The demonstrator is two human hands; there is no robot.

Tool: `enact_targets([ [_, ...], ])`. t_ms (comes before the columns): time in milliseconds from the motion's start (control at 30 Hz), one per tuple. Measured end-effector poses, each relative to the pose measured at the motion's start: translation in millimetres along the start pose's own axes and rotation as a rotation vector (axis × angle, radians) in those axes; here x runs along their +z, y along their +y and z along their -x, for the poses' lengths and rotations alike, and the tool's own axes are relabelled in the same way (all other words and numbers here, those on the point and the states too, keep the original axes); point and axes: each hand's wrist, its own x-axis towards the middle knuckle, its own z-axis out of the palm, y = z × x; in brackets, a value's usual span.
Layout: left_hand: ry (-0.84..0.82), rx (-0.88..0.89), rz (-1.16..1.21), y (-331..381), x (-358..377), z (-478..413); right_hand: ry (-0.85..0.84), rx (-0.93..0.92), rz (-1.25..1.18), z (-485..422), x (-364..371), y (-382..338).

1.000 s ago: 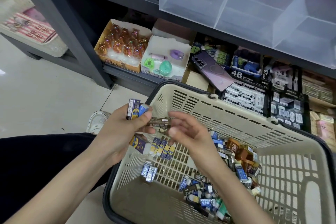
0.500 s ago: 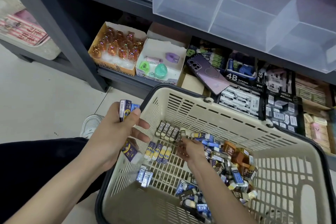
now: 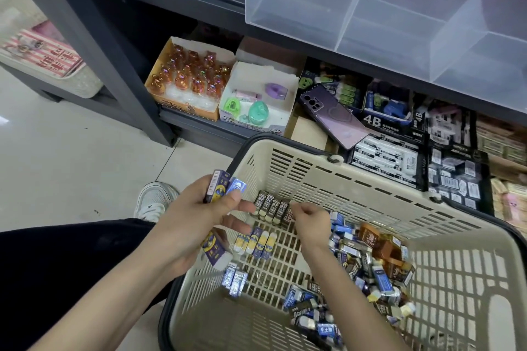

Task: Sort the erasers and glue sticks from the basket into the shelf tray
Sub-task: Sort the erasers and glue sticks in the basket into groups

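the basket runs off the bottom and right edges. the clear tray is clipped at the top and right. the right hand covers the last of the 2b erasers, grip unclear. the left hand hides the lower ends of its pinched erasers and half a purple box. the loose heap smears, labels unreadable.

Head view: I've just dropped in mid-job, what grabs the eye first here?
The beige basket fills the lower frame, with a jumble of small erasers heaped at its right side. Over its left corner, the left hand grips two boxed erasers, while the right hand touches the end of a neat row of dark erasers. Above, the clear shelf tray looks empty in the compartments that show.
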Motion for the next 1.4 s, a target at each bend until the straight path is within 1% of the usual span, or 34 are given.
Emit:
enact_targets([
  [33,-0.022,-0.012,-0.01,-1,0,1,-0.076,-0.034,-0.144,12,-9,-12],
  [100,-0.073,-0.033,-0.039,-4,2,3,-0.309,-0.12,-0.365,44,-31,-41],
  [167,-0.132,-0.029,-0.088,-6,4,6,-0.525,-0.244,-0.381,75,-47,-64],
  [200,-0.167,-0.019,-0.119,-6,6,8,-0.584,-0.308,-0.35,85,-51,-70],
  [267,-0.223,-0.01,-0.171,-9,8,11,-0.584,-0.349,-0.308,96,-52,-74],
  [333,-0.227,-0.018,-0.204,-11,9,13,-0.561,-0.31,-0.371,97,-56,-71],
  [400,-0.173,-0.005,-0.224,-11,6,13,-0.555,-0.195,-0.519,88,-64,-61],
  [433,-0.129,0.015,-0.23,-10,3,12,-0.539,-0.129,-0.557,83,-68,-55],
  [467,-0.077,0.042,-0.235,-9,-1,11,-0.52,-0.067,-0.545,76,-70,-45],
  [533,0.026,0.112,-0.24,-4,-9,7,-0.5,0.036,-0.37,64,-65,-19],
  [600,0.112,0.157,-0.228,0,-16,4,-0.54,0.122,-0.177,60,-47,10],
  [667,0.161,0.162,-0.211,4,-21,4,-0.6,0.208,-0.086,61,-23,37],
  [733,0.171,0.136,-0.192,6,-23,4,-0.633,0.241,0.003,61,0,55],
  [833,0.153,0.091,-0.129,6,-26,4,-0.593,0.203,0.166,57,23,64],
  [900,0.147,0.084,-0.11,5,-26,4,-0.555,0.198,0.227,53,31,68],
  [1033,0.15,0.121,-0.142,2,-23,1,-0.542,0.172,0.263,49,37,79],
  [1100,0.121,0.118,-0.155,2,-23,0,-0.534,0.138,0.268,49,37,83],
  [1200,0.033,0.116,-0.219,2,-22,2,-0.541,-0.069,0.499,46,30,81],
  [1233,0.003,0.137,-0.249,1,-22,2,-0.545,-0.128,0.531,47,24,75],
  [1267,-0.023,0.159,-0.279,0,-21,3,-0.548,-0.17,0.498,50,19,65],
  [1300,-0.044,0.178,-0.307,-2,-20,4,-0.548,-0.176,0.391,55,11,51],
  [1333,-0.058,0.186,-0.332,-4,-18,6,-0.546,-0.148,0.202,61,2,34],
  [1400,-0.079,0.189,-0.378,-8,-13,8,-0.594,-0.036,-0.28,76,-19,-3],
])
